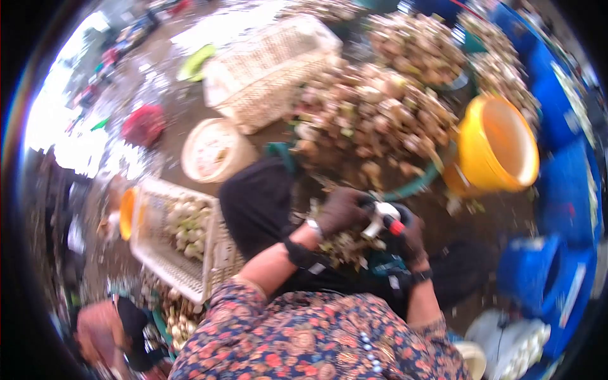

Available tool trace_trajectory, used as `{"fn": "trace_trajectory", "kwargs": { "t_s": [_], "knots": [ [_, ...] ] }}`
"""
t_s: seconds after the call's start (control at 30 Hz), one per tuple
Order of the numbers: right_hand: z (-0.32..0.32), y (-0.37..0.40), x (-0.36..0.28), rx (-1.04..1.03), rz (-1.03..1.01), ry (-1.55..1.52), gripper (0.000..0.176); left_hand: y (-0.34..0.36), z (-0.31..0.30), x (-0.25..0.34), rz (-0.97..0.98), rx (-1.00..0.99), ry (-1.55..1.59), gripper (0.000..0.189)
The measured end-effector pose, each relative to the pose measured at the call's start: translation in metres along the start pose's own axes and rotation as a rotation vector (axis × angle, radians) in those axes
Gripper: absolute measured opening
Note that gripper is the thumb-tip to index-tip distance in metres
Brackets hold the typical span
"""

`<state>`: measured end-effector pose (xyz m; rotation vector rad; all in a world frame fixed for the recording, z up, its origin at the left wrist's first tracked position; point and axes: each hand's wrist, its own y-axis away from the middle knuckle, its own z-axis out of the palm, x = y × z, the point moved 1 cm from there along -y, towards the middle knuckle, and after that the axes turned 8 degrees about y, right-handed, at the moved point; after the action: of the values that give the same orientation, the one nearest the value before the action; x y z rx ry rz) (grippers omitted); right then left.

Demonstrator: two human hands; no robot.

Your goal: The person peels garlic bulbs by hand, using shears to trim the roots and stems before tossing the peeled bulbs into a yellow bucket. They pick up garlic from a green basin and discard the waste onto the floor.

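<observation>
In front of my lap, my left hand (345, 212), in a dark glove, is closed on a pale, peeled onion (382, 214). My right hand (410, 237), also gloved, is closed around a small tool with a red end (396, 227), close against the onion. Blur hides the tool's blade or working part. Loose skins and trimmings (345, 248) lie beneath both hands. Just beyond them, a big heap of unpeeled onions (380, 117) spills around a green basket rim (415, 185).
A yellow bucket (472, 149) stands right of the heap. On the left are a white crate (149, 244) of peeled onions and a white bucket (244, 152); an upturned-looking crate (272, 69) lies beyond. Blue barrels (567, 190) line the right. Another person's arm (98, 329) shows lower left.
</observation>
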<state>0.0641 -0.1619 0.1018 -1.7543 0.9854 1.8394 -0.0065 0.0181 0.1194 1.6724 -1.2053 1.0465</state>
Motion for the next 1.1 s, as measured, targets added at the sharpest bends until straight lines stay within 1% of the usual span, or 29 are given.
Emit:
{"fn": "trace_trajectory", "kwargs": {
  "t_s": [0.07,0.1,0.17,0.2,0.27,0.33,0.37,0.4,0.43,0.47,0.5,0.53,0.57,0.6,0.63,0.67,0.73,0.77,0.8,0.87,0.9,0.93,0.97,1.0,1.03,1.07,1.1],
  "knots": [
    [0.001,-0.003,-0.003,-0.051,0.055,-0.045,0.042,0.000,0.001,0.007,-0.022,0.034,-0.175,0.020],
    [0.006,-0.009,-0.002,-0.073,0.053,-0.046,0.042,0.004,-0.005,0.005,-0.032,0.053,-0.179,0.020],
    [-0.001,-0.007,-0.002,-0.023,-0.062,0.192,0.036,0.004,0.005,0.008,0.017,0.079,-0.175,0.022],
    [0.000,-0.005,-0.004,0.001,-0.055,0.237,0.034,0.004,0.005,0.008,0.014,0.075,-0.174,0.023],
    [-0.002,-0.005,0.004,-0.038,-0.017,0.125,0.035,0.001,0.005,-0.004,-0.082,0.036,-0.059,0.024],
    [0.001,0.000,0.002,-0.039,0.075,-0.039,0.036,-0.003,0.009,-0.028,-0.047,0.150,-0.177,0.028],
    [0.001,0.001,0.003,-0.057,0.028,-0.128,0.038,0.002,0.008,-0.025,-0.070,0.130,-0.167,0.030],
    [0.001,0.002,0.009,-0.082,0.086,-0.228,0.041,0.006,0.008,-0.021,-0.093,0.115,-0.159,0.032],
    [0.009,0.006,0.008,-0.024,0.024,-0.215,0.041,0.007,0.016,-0.035,-0.131,0.034,-0.353,0.034],
    [0.017,0.012,0.008,0.034,-0.038,-0.201,0.040,0.013,0.021,-0.036,-0.065,-0.028,-0.327,0.032],
    [0.016,0.007,0.030,0.021,0.071,-0.443,0.034,0.017,0.027,-0.036,-0.086,-0.060,-0.407,0.030],
    [0.016,0.005,0.041,0.036,0.073,-0.440,0.034,0.019,0.030,-0.032,-0.108,-0.086,-0.486,0.028],
    [0.021,0.008,0.049,0.031,0.002,-0.429,0.036,0.022,0.031,-0.027,-0.107,-0.103,-0.483,0.028],
    [0.024,0.010,0.056,0.026,-0.071,-0.419,0.041,0.023,0.032,-0.024,-0.159,-0.187,-0.547,0.026],
    [0.027,0.009,0.059,-0.018,0.021,-0.632,0.056,0.024,0.031,-0.024,-0.211,-0.268,-0.613,0.025],
    [0.026,0.010,0.061,-0.006,0.023,-0.639,0.056,0.026,0.031,-0.025,-0.210,-0.282,-0.616,0.025],
    [0.024,0.007,0.064,-0.027,0.130,-0.964,0.057,0.025,0.029,-0.028,-0.185,-0.300,-0.586,0.026],
    [0.021,0.001,0.064,-0.029,0.254,-1.109,0.044,0.022,0.024,-0.031,-0.138,-0.232,-0.490,0.025],
    [0.018,0.002,0.065,-0.018,0.252,-1.111,0.044,0.020,0.022,-0.033,-0.102,-0.150,-0.323,0.025],
    [0.019,0.007,0.046,0.079,0.088,-0.883,0.042,0.015,0.024,-0.023,0.158,0.014,0.101,0.033],
    [0.024,0.001,0.042,0.158,0.210,-1.000,0.052,0.014,0.027,-0.016,0.158,0.009,0.101,0.033],
    [0.021,0.002,0.041,0.158,0.208,-1.002,0.052,0.012,0.029,-0.004,0.277,0.026,0.025,0.037],
    [0.018,0.004,0.039,0.014,0.285,-0.952,0.053,0.011,0.029,0.002,0.396,0.043,-0.053,0.041],
    [0.017,0.006,0.038,-0.128,0.360,-0.898,0.053,0.008,0.029,-0.005,0.397,0.039,-0.055,0.041],
    [0.018,0.011,0.022,-0.119,0.444,-0.892,0.052,0.003,0.031,-0.021,0.282,0.021,0.151,0.040],
    [0.017,0.012,0.014,-0.111,0.440,-0.898,0.052,0.000,0.030,-0.020,0.163,-0.002,0.356,0.040],
    [0.017,0.012,0.008,-0.087,0.430,-0.843,0.051,0.002,0.027,-0.019,0.153,0.012,0.271,0.033]
  ]
}}
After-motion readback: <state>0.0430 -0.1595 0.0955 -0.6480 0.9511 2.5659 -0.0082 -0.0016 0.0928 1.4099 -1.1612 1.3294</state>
